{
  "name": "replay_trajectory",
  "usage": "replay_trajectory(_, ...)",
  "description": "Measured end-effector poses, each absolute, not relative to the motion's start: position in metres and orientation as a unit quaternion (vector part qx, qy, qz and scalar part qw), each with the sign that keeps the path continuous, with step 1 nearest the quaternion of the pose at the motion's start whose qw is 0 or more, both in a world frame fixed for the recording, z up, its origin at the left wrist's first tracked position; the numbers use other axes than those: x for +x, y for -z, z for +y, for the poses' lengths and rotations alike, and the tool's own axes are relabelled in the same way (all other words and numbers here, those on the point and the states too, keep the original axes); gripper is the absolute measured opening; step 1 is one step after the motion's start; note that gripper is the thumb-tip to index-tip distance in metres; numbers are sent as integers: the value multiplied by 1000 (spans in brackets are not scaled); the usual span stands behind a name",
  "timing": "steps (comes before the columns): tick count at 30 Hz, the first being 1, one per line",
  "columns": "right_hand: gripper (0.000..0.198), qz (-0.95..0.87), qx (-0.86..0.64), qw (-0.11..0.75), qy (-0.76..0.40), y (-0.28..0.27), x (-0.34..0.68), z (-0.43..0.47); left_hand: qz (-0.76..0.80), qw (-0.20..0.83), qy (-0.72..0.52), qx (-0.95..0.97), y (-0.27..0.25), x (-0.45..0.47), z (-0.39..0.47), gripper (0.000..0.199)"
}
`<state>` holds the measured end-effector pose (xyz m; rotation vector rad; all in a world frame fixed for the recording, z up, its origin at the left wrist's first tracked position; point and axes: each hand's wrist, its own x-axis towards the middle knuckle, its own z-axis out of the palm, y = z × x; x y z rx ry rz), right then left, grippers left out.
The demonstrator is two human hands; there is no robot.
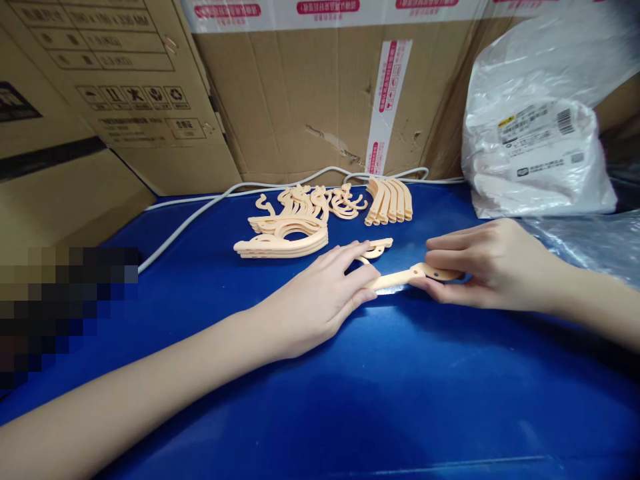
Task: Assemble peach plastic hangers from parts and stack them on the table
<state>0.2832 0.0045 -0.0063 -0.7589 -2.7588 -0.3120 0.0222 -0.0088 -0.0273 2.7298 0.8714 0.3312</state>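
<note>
Low over the blue table, my left hand (333,290) and my right hand (483,263) grip a cream plastic hanger piece (397,279) from its two sides. The fingers of my left hand close on its left part and hide much of it. My right hand pinches the right part, where a small hole shows. Just beyond my left fingertips, another cream piece with a loop (377,249) is partly covered; I cannot tell whether it is joined to the held one. Left of it lies a stack of curved hanger arms (283,249).
Farther back are loose cream hooks (345,200) and a row of short hanger arms (390,200). A white cable (200,203) runs along the back. Cardboard boxes (310,87) wall the rear and left, and a white plastic bag (540,147) stands back right on the blue table (325,407).
</note>
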Motion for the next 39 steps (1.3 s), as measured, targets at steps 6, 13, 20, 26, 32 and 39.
replay_trajectory(6, 45, -954, -268, 127, 44, 8, 284, 5, 289, 126, -113, 942, 26, 23, -10, 32)
replay_trajectory(13, 42, -955, -266, 126, 29, 6, 284, 3, 279, 130, -114, 945, 25, 23, -10, 30)
replay_trajectory(20, 42, -957, -264, 116, 6, 6, 283, 2, 272, 131, -114, 947, 24, 22, -10, 28)
replay_trajectory(26, 39, -960, -254, 112, -21, 6, 283, 1, 255, 137, -119, 950, 23, 21, -9, 27)
replay_trajectory(32, 40, -962, -248, 111, -34, 4, 281, -1, 247, 144, -116, 951, 23, 20, -9, 29)
replay_trajectory(39, 41, -960, -243, 117, -78, 5, 278, -6, 229, 174, -104, 952, 20, 20, -7, 32)
